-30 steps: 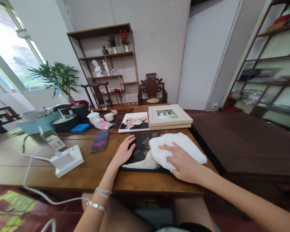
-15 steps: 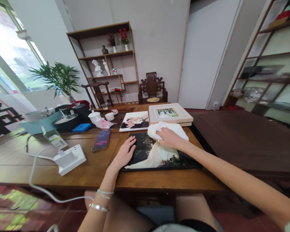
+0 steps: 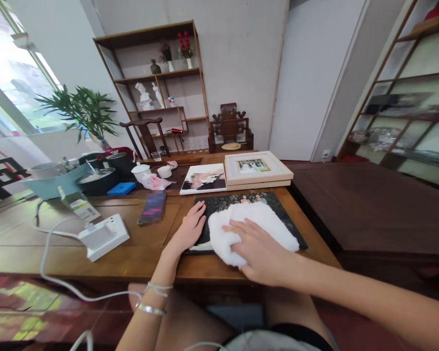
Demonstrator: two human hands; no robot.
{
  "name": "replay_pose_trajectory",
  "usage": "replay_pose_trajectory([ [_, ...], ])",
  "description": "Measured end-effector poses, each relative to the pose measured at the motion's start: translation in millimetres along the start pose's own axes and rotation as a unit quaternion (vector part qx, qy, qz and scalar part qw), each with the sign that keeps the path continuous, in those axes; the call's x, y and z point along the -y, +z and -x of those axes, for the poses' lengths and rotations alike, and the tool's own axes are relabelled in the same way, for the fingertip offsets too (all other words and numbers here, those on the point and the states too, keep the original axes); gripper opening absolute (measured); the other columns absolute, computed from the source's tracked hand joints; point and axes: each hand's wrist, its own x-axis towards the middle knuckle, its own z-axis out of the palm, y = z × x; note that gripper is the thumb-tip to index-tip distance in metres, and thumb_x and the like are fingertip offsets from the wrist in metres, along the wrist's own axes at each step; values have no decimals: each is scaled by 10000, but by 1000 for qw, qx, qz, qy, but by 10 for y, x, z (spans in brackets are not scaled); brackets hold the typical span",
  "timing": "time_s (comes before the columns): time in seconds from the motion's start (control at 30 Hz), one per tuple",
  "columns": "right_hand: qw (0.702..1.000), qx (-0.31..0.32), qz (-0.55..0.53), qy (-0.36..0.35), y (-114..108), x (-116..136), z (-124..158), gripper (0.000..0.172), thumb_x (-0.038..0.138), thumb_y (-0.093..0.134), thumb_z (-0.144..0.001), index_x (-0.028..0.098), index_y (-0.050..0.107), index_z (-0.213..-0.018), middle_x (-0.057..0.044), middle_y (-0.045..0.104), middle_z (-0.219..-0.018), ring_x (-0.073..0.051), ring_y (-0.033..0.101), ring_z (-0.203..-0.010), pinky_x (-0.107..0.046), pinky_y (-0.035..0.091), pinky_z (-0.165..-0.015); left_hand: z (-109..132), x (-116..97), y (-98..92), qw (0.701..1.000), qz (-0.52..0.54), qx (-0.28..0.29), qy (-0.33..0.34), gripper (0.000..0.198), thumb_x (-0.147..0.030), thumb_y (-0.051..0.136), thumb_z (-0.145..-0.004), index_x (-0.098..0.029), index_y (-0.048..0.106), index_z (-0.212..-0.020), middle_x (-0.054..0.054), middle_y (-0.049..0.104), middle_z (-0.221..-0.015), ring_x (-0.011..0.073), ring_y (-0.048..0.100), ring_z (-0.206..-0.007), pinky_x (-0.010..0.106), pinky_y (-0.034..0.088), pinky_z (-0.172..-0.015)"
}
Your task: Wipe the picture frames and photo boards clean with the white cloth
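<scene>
Head view. Wooden table (image 3: 149, 258) in front of the seated wearer. At its near edge, right of middle, lies a dark photo panel (image 3: 227, 200), flat; two small figures show along its far side, a strip of pale fabric in the print at its near left corner. Much of the picture is covered.

Left hand (image 3: 190, 228): laid flat on the panel's left edge, fingers extended, nothing gripped. Two bands at the wrist.

Right hand (image 3: 261, 253): on top of a thick white cloth (image 3: 272, 225), fingers half bent and sunk into the pile; has hold of it. Thumb mostly hidden. Cloth spreads over the middle and near part of the panel, reaching its near edge.

Just beyond the panel: a white-edged print (image 3: 205, 178) on the left, and right beside it a pale framed picture (image 3: 259, 168), thick-sided.

Left of the panel, apart: a blurred-out purple item (image 3: 152, 207). Farther left, a white power strip (image 3: 108, 236) with cable, an opened carton (image 3: 80, 207) behind it. Toward the far left, a blue box (image 3: 122, 188) and white teapot (image 3: 142, 170). Far side of room: carved chair (image 3: 232, 126), shelf unit to its left.
</scene>
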Motion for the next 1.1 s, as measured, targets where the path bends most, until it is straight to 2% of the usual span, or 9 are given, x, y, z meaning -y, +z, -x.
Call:
replay_pose_trajectory([
  [0.17,995,-54,13,81,6,-551,-411,286,227,473,-797,114,637,-1003,-172,579,-1144,-299,459,-1128,-423,345,-945,12,-16,-11,1000,4,9,-14,471,-298,297,-878,-97,446,-1277,136,339,-1424,229,279,-1328,458,231,-1077],
  [0.3,994,-61,21,92,47,-800,-730,290,260,463,-816,153,623,-1032,-136,461,-1309,-348,302,-1246,-525,274,-967,5,-37,-16,1000,11,8,-21,484,-303,275,-883,-77,440,-1278,141,338,-1424,223,275,-1331,444,222,-1084],
  [0.37,995,-48,21,83,77,-770,-791,287,217,487,-773,183,624,-1023,-109,438,-1337,-354,264,-1268,-582,237,-965,1,-39,-14,1000,14,4,-25,485,-300,271,-882,-78,437,-1280,140,340,-1423,218,279,-1330,436,225,-1086],
  [0.47,999,-17,25,38,106,-569,-728,345,160,500,-701,188,622,-1023,-94,424,-1360,-355,225,-1291,-628,191,-966,-3,-38,-17,1000,17,-4,-20,470,-291,273,-879,-98,451,-1269,130,367,-1410,209,305,-1319,420,232,-1088],
  [0.6,998,18,20,-51,61,-176,-409,368,137,493,-667,174,631,-1007,-89,368,-1405,-371,158,-1316,-649,145,-980,1,-53,-36,1000,23,-2,5,458,-288,267,-881,-108,475,-1248,124,382,-1402,198,319,-1312,393,231,-1095],
  [0.73,996,32,-16,-81,-43,52,-82,327,134,493,-659,173,642,-947,-82,346,-1419,-362,144,-1325,-628,146,-1001,5,-73,-46,1000,21,-6,-8,478,-294,273,-878,-69,470,-1250,145,377,-1401,205,317,-1313,387,223,-1098],
  [0.87,997,28,-55,-44,-67,-138,-112,361,115,469,-689,176,614,-1014,-96,466,-1328,-297,211,-1322,-546,177,-1037,3,-59,-37,1000,21,-5,-12,470,-307,287,-878,-98,466,-1259,126,378,-1404,201,314,-1314,387,223,-1097],
  [1.0,997,1,-20,69,5,-548,-500,360,162,456,-758,179,583,-1095,-122,547,-1227,-300,286,-1286,-523,234,-1007,6,-46,-28,1000,22,1,-19,468,-305,280,-882,-109,455,-1269,118,368,-1412,201,300,-1320,407,222,-1094],
  [1.1,993,-13,-1,120,53,-688,-795,319,227,427,-809,179,595,-1076,-141,547,-1208,-338,333,-1242,-569,279,-945,9,-55,-31,999,33,-3,-32,459,-324,279,-890,-136,455,-1270,102,368,-1414,204,296,-1322,427,212,-1093],
])
